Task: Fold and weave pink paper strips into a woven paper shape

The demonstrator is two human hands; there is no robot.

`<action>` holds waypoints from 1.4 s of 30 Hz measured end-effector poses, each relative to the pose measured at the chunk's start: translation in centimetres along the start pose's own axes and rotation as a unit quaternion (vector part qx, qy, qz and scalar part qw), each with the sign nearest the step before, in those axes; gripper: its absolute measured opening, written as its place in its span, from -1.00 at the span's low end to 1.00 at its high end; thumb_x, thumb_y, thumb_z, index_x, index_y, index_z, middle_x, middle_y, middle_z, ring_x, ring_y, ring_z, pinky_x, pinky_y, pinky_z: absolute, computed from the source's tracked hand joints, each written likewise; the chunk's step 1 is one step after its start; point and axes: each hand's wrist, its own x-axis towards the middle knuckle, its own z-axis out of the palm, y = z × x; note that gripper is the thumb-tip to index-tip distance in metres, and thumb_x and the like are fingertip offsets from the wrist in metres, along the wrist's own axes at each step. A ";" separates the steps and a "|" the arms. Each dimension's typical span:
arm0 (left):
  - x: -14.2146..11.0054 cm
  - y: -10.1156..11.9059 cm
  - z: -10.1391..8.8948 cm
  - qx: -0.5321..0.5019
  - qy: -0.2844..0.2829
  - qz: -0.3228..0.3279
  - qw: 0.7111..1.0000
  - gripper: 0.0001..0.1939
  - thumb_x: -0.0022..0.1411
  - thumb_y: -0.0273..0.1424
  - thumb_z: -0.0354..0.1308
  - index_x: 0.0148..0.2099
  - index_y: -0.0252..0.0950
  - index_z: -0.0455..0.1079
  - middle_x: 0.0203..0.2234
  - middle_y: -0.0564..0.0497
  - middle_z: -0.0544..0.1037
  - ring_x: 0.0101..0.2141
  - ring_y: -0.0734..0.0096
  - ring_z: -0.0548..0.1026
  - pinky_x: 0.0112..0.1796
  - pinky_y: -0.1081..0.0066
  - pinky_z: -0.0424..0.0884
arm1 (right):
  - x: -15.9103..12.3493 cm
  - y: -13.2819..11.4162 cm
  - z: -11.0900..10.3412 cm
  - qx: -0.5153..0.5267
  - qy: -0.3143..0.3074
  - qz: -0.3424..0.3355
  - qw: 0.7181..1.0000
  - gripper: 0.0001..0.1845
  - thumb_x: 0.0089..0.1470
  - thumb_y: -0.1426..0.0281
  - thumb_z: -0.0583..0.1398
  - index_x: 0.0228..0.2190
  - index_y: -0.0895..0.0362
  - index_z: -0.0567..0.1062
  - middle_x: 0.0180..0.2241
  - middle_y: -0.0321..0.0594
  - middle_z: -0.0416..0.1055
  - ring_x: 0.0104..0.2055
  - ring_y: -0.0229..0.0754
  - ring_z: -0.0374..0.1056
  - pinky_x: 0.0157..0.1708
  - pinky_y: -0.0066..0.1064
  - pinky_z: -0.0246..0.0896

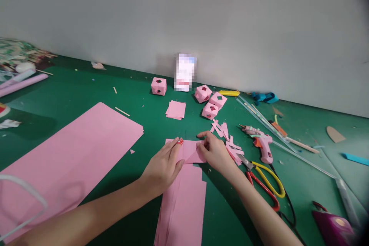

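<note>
A small pink paper piece [189, 150] lies on the green table, at the top of a stack of pink paper strips [182, 203]. My left hand [163, 167] rests on its left edge with fingers stretched flat, pressing it down. My right hand [215, 152] pinches the paper's right edge, fingers curled on a fold. Red-and-yellow scissors [263, 182] lie just right of my right wrist. A pink glue gun [261, 142] lies beyond them.
A large pink sheet [69, 161] covers the left of the green table [86, 92]. Several pink paper cubes [158, 85] [210, 102] and a small stack of pink squares [175, 109] sit near the wall. Pink offcuts [227, 138], glue sticks and a purple object [334, 226] lie at the right.
</note>
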 end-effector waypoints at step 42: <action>-0.9 0.9 -0.7 0.075 0.034 0.105 0.991 -0.34 0.38 -0.29 -0.01 0.36 -0.51 -0.11 0.14 -0.37 0.39 0.20 0.03 0.29 0.18 0.03 0.23 | -3.2 0.3 1.8 0.159 0.127 0.056 0.978 -0.60 0.16 0.31 0.10 0.01 0.16 0.25 -0.60 -0.41 0.32 -0.55 -0.21 0.29 -0.48 -0.41 0.16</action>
